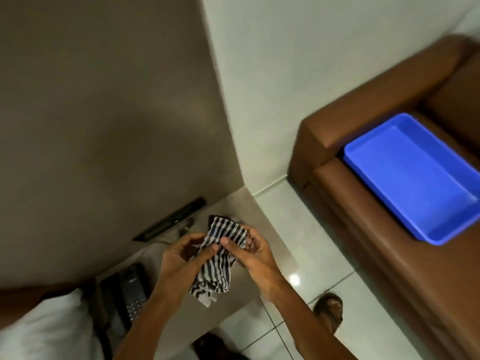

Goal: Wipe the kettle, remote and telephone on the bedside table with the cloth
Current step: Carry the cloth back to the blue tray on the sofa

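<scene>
A black-and-white striped cloth (219, 258) is held above the bedside table (262, 224) between both hands. My left hand (179, 258) pinches its left side with thumb and fingers. My right hand (255, 252) grips its right side, thumb on top. The cloth is wrapped over a dark object whose edges just show at its top; I cannot tell whether this is the remote. The black telephone (130, 289) lies on the table to the left, below my left forearm. No kettle is in view.
A black switch panel (171, 220) is set in the brown wall behind the table. A white pillow (49, 326) lies at bottom left. A blue plastic tray (415, 178) rests on a brown sofa (363, 216) at right. My sandalled foot (328, 307) stands on the tiled floor.
</scene>
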The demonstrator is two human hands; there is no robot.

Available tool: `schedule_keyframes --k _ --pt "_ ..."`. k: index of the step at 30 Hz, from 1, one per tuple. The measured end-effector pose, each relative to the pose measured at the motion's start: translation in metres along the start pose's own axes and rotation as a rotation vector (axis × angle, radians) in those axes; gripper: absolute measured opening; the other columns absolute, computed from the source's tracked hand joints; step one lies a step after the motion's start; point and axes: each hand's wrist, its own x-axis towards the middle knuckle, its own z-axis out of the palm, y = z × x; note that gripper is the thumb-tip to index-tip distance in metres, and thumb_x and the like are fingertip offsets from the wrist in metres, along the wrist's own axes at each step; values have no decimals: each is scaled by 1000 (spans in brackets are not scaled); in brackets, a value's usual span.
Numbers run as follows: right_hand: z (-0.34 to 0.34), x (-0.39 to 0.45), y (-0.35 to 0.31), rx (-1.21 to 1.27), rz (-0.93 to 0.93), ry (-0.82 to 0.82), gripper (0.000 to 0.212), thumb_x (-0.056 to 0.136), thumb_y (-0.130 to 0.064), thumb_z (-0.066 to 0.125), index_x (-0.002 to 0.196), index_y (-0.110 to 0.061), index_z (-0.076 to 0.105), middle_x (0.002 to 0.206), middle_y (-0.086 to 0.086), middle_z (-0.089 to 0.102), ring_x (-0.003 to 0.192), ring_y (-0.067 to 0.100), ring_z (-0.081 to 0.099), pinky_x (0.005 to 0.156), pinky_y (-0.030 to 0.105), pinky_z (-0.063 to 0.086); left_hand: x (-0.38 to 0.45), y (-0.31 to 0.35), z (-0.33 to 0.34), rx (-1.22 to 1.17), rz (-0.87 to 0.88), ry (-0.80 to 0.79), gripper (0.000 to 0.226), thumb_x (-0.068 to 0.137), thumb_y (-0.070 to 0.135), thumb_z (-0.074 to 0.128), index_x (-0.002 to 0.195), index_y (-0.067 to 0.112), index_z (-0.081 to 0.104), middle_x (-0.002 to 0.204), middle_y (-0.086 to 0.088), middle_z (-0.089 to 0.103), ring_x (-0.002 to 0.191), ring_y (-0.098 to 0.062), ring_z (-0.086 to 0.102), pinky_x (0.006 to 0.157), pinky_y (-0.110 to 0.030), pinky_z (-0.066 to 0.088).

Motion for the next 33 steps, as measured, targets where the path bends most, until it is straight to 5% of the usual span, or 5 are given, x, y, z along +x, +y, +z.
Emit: schedule_keyframes --k 8,13,19,24,33 --pt "-185 -9 -71 234 -64 204 45 95 -17 83 136 -9 68 131 10 77 125 26 73 106 39 59 44 19 210 -41 -65 -196 34 79 19 83 112 17 74 111 -11 79 101 -31 77 78 -38 64" --pt "-293 -13 -104 206 -79 361 48 97 -20 81 141 -16 63 130 6 78 118 21 76 87 34 66 69 26 338 97 -52 -339 26 82 22 83 108 23 77 106 -9 80 98 -30 78 82 -46 63" --pt "-399 -6 -140 222 -98 633 36 99 -6 77 133 -3 64 122 22 78 112 34 77 80 32 67 97 22 478 218 -16 -422 22 85 12 80 102 25 78 95 3 82 86 -14 79 66 -24 63" --pt "-474 3 -152 30 -95 856 33 99 -9 78 128 2 66 114 27 77 107 45 75 95 59 62 120 4 573 359 63 -475 15 85 8 80 94 19 76 84 6 80 79 -10 77 68 -20 61" --pt "-553 2 -157 -560 74 1019 47 96 -28 78 134 -4 65 122 20 76 109 40 73 94 49 62 142 -40 673 661 180 -500 12 88 12 77 98 8 75 88 -6 74 79 -21 69 70 -29 59"
